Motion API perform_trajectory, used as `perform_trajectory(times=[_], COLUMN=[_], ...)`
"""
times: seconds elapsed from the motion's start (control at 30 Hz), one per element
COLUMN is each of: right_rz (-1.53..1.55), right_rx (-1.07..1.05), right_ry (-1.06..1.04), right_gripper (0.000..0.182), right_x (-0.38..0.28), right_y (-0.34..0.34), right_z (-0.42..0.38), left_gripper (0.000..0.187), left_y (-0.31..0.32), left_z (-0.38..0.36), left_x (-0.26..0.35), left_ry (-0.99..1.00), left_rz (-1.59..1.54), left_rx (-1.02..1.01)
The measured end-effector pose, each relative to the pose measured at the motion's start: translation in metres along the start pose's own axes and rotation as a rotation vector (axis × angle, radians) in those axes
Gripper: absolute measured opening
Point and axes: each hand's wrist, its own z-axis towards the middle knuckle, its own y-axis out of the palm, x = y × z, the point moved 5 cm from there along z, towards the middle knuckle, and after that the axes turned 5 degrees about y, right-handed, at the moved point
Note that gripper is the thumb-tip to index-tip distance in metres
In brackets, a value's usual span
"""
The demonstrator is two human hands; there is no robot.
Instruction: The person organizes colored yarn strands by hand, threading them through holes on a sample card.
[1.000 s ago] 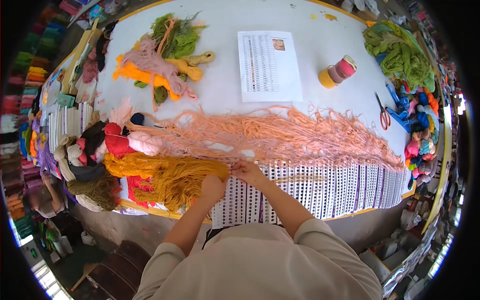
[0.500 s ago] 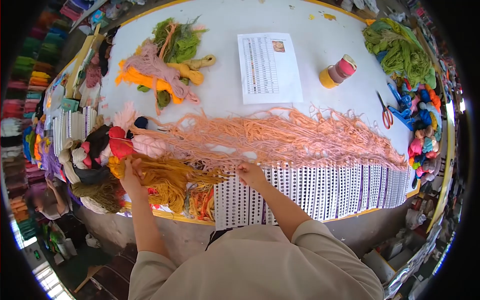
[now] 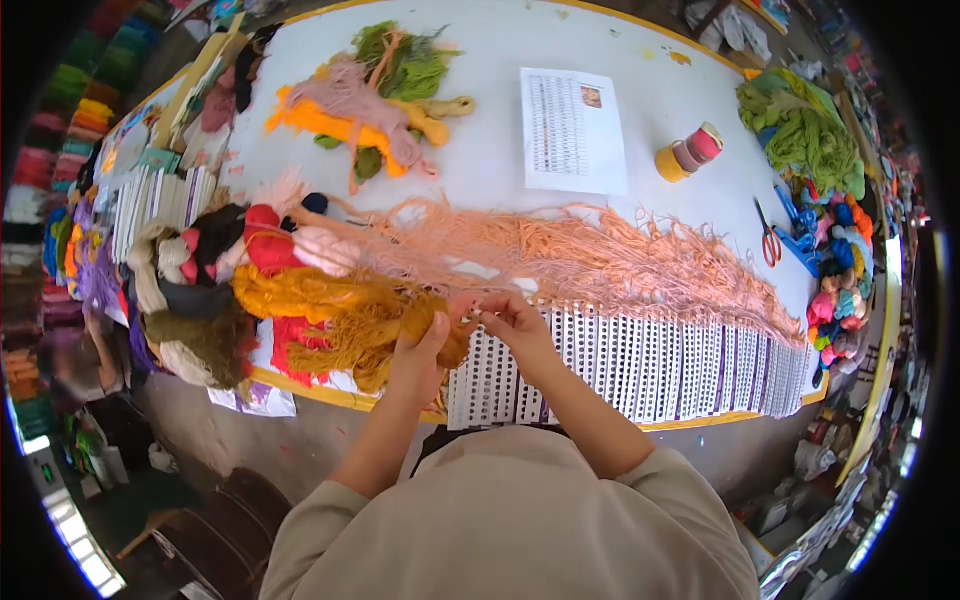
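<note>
My left hand (image 3: 424,352) is closed around one end of a mustard-coloured hank of yarn (image 3: 350,335), whose loose strands trail to the left over the table edge. Close beside it, my right hand (image 3: 515,328) pinches something small and pale at the yarn's end, too small to make out. Beyond both hands stretches a long spread of peach-pink yarn strands (image 3: 590,255). Under and beside my right hand lie rows of white strips with dark dots (image 3: 640,360).
Red (image 3: 268,240) and pale pink yarn bundles (image 3: 325,252) sit left. Further back are a multicoloured yarn pile (image 3: 350,120), a printed sheet (image 3: 572,130) and stacked yarn cones (image 3: 690,152). Scissors (image 3: 770,240) and green yarn (image 3: 810,135) lie right.
My left hand has moved right with the mustard yarn, drawing its end toward my right hand. The two hands are now close together. The view has shifted slightly.
</note>
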Motion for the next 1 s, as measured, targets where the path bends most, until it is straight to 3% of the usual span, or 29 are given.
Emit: perform_trajectory(times=[0.03, 0.13, 0.17, 0.27, 0.43, 0.5, 0.57, 0.63, 0.83, 0.93, 1.0], right_rz=[-0.015, -0.120, -0.169, -0.209, 0.058, 0.133, -0.241, -0.267, 0.104, 0.124, 0.094], right_rx=[-0.013, -0.004, -0.037, -0.054, -0.051, -0.061, -0.014, -0.023, 0.013, 0.017, -0.002], right_ry=[-0.001, 0.023, -0.033, -0.125, 0.037, 0.101, -0.108, -0.158, -0.012, 0.009, -0.019], right_gripper=[0.014, 0.016, 0.015, 0.012, 0.012, 0.012, 0.013, 0.012, 0.007, 0.008, 0.009], right_x=[-0.018, -0.045, -0.052, -0.057, -0.044, -0.038, -0.044, -0.050, -0.051, -0.048, -0.046], right_y=[0.014, 0.041, 0.050, 0.069, 0.080, 0.087, 0.099, 0.109, 0.117, 0.117, 0.118], right_z=[-0.015, -0.043, -0.048, -0.064, -0.086, -0.095, -0.103, -0.112, -0.125, -0.130, -0.132], left_gripper=[0.066, 0.068, 0.051, 0.043, 0.039, 0.035, 0.034, 0.034, 0.029, 0.024, 0.021], left_y=[-0.004, 0.017, 0.023, 0.017, 0.002, 0.009, 0.015, 0.015, 0.007, 0.007, 0.006], left_z=[-0.002, -0.021, -0.031, -0.044, -0.065, -0.076, -0.087, -0.094, -0.105, -0.111, -0.112], left_x=[-0.002, 0.022, 0.031, 0.034, 0.047, 0.055, 0.059, 0.062, 0.070, 0.070, 0.068], left_ry=[-0.023, -0.033, -0.050, 0.039, 0.100, 0.074, 0.100, 0.127, 0.125, 0.144, 0.171], left_rz=[-0.065, -0.131, -0.198, -0.033, 0.019, -0.103, -0.021, 0.062, -0.090, -0.108, 0.045], left_rx=[-0.062, -0.216, -0.178, -0.142, -0.128, -0.146, -0.155, -0.162, -0.141, -0.147, -0.152])
